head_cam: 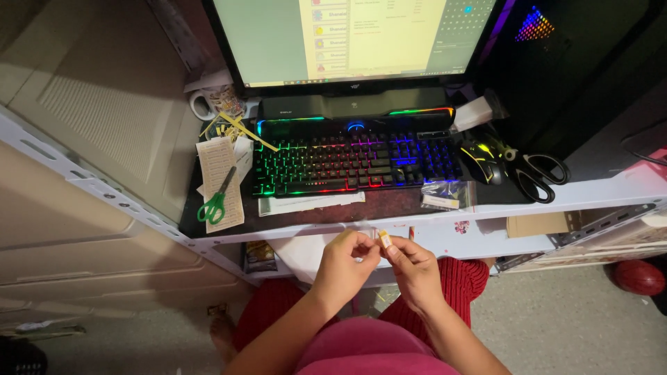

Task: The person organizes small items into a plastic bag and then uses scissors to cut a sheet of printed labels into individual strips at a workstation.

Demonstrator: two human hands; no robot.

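Step in hand: a small yellow packet [383, 238] is pinched between the fingertips of the left hand [345, 262] and the right hand [415, 267], held in front of the bench edge [306, 229], above the lap; it is judged that the packet is being opened or peeled.
Left hand: closed, fingers curled in at the packet's left side; whether something thin and clear is also held there cannot be told.
Right hand: closed, thumb and forefinger pinched on the packet.
Next move: a fine, steady two-handed pull seems called for, since the piece is small and easily dropped to the floor.
On the bench: a backlit keyboard [354, 161] lies before a lit monitor [351, 38], with a mouse [481, 161] and black scissors [535, 170] to its right.
Left side: green scissors [217, 198] rest on a sheet of paper [221, 182]; a mug [212, 103] and yellow strips [236, 128] are behind it.
Near the hands: a clear bag [446, 196] and a white paper strip [310, 203] lie at the front of the bench.
In the way: nothing is set between the hands and the packet; the bench front is crowded.
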